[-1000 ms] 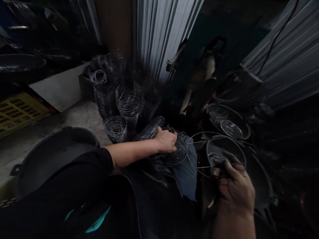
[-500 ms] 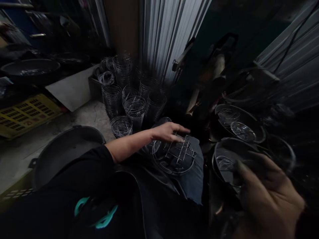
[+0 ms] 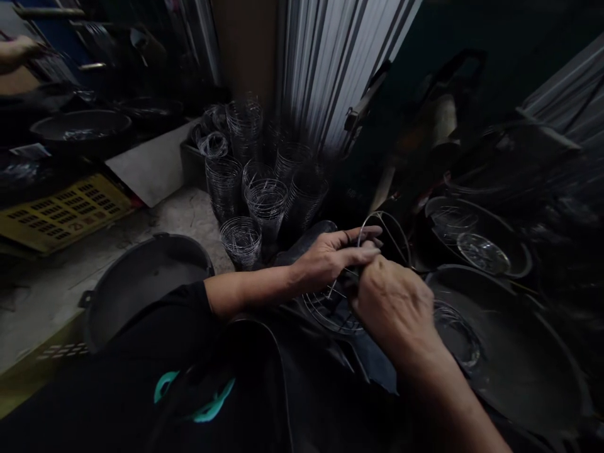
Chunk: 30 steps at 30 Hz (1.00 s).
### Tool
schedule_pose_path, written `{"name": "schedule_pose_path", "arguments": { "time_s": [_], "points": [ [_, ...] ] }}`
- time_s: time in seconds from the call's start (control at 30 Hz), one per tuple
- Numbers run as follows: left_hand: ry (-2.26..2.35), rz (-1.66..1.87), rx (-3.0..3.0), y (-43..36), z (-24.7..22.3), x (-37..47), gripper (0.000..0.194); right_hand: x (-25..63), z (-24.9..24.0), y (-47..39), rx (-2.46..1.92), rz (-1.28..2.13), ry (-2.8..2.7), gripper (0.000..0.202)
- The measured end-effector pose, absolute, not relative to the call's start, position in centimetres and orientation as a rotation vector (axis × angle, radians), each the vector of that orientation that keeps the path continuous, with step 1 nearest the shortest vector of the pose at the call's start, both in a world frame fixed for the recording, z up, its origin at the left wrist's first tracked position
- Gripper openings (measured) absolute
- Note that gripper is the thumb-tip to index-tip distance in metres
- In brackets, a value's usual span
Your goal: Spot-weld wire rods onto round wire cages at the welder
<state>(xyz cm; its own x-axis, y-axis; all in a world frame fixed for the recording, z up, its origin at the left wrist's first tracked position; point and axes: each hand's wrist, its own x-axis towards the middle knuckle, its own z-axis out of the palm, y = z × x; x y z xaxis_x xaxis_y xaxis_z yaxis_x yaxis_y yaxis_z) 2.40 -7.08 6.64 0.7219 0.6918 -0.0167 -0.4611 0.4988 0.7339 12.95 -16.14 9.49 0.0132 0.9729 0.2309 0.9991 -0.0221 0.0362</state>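
Between my hands a thin wire ring (image 3: pixel 406 234) stands tilted upward, with a wire crossing near its top. My left hand (image 3: pixel 333 255) pinches the ring's left side between thumb and fingers. Closed beside it, my right hand (image 3: pixel 394 299) grips the lower part of the ring; its fingertips are hidden behind the back of the hand. Below both hands, a round wire rack (image 3: pixel 325 313) lies on my lap over dark cloth, partly covered by the hands.
Stacks of wire baskets (image 3: pixel 267 201) stand ahead. To the right are a large dark basin (image 3: pixel 523 358) with wire rings and another basin (image 3: pixel 516 248). A black pan (image 3: pixel 151 267) and a yellow crate (image 3: pixel 70 214) are left. Another person's hand (image 3: pixel 19 53) shows top left.
My right hand has moved left from over the basin to my left hand. A wire ring is now held between them. My left hand has closed on it. The view has shifted slightly.
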Motion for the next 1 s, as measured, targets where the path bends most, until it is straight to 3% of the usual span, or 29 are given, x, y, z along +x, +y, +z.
{"name": "schedule_pose_path", "arguments": {
  "time_s": [0.1,0.27,0.43,0.63,1.0],
  "points": [
    [0.420,0.739,0.731,-5.9,6.9,1.9,0.020,14.2,10.1,-16.9,-1.766,0.007,-2.122,0.035],
    [0.279,0.510,0.860,-2.6,7.2,-0.3,0.023,17.6,10.4,-18.1,-1.859,-0.237,-1.376,0.052],
    [0.342,0.304,0.881,-0.2,5.0,-0.1,0.025,18.0,5.9,-18.1,-1.800,0.192,-1.168,0.036],
    [0.622,0.551,1.037,1.4,1.0,3.5,0.067,20.0,2.5,-17.2,-2.023,0.264,-0.877,0.041],
    [0.671,0.577,0.948,0.3,-2.6,5.3,0.070,22.2,-0.6,-17.1,-2.139,0.342,-0.837,0.047]
  ]
}}
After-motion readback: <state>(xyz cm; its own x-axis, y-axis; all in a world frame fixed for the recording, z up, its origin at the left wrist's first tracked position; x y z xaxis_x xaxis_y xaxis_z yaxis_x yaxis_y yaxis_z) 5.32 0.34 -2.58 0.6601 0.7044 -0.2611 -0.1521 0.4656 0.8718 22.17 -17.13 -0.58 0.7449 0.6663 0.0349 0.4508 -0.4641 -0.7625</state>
